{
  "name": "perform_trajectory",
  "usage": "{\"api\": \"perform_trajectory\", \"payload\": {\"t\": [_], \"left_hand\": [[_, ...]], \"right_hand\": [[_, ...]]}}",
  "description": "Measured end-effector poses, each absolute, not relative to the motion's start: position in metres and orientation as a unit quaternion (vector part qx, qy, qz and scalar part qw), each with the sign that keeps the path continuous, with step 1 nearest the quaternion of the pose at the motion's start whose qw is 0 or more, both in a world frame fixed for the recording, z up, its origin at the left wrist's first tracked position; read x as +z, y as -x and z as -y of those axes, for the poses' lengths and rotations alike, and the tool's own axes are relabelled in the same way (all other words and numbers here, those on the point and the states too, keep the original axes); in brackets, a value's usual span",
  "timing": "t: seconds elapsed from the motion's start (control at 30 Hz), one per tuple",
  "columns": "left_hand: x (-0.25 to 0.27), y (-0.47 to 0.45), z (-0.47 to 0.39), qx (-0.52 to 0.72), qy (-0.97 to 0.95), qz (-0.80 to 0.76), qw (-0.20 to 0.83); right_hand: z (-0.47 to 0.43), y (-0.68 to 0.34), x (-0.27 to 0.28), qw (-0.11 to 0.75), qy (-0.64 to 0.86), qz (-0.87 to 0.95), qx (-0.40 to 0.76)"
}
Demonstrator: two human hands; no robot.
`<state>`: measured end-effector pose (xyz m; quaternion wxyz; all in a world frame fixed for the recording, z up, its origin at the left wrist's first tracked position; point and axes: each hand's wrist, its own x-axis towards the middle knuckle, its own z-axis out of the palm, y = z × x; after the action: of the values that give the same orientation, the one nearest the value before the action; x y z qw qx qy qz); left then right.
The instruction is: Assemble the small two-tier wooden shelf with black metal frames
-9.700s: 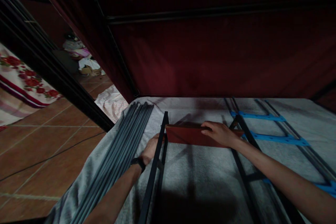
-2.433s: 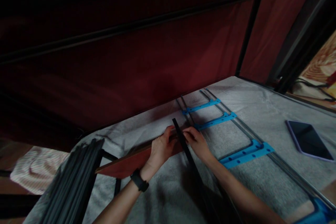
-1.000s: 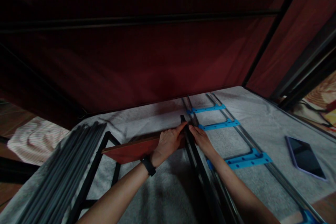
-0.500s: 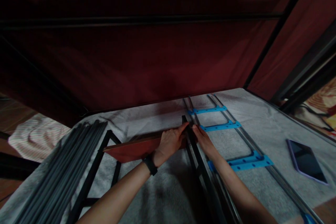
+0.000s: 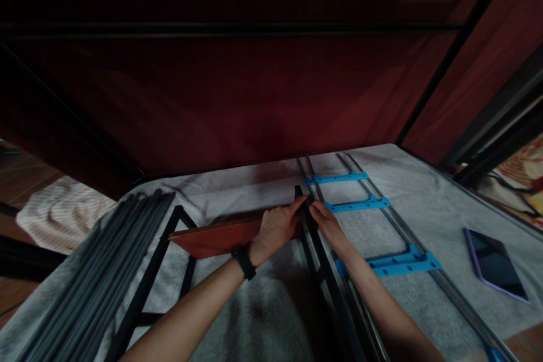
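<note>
Hands (image 5: 275,229) touching black bar (image 5: 326,260) from both sides, grip unclear, red board (image 5: 216,240) edge-up at left, grey blanket (image 5: 246,189) stretching beyond

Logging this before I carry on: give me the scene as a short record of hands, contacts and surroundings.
Left hand: at the board's right end, index finger reaching to the right black frame
Right hand: fingers at that frame's outer side; anything small held is hidden
Left wrist: black band
Reddish board: spans between the two frames; fastening not visible
Left black frame: beside the grey rods
Blue brackets: across metal rails, right of the frames
Phone: far right, on the grey blanket
</note>
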<state>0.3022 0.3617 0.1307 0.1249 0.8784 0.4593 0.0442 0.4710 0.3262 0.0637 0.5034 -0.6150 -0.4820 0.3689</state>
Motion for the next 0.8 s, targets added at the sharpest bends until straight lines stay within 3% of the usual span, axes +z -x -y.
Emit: {"api": "perform_trajectory", "payload": {"t": [0.8], "left_hand": [[0.1316, -0.3034, -0.3615, 0.026, -0.881, -0.459, 0.114]], "right_hand": [[-0.3269, -0.4737, 0.0548, 0.497, 0.646, 0.466, 0.345]]}}
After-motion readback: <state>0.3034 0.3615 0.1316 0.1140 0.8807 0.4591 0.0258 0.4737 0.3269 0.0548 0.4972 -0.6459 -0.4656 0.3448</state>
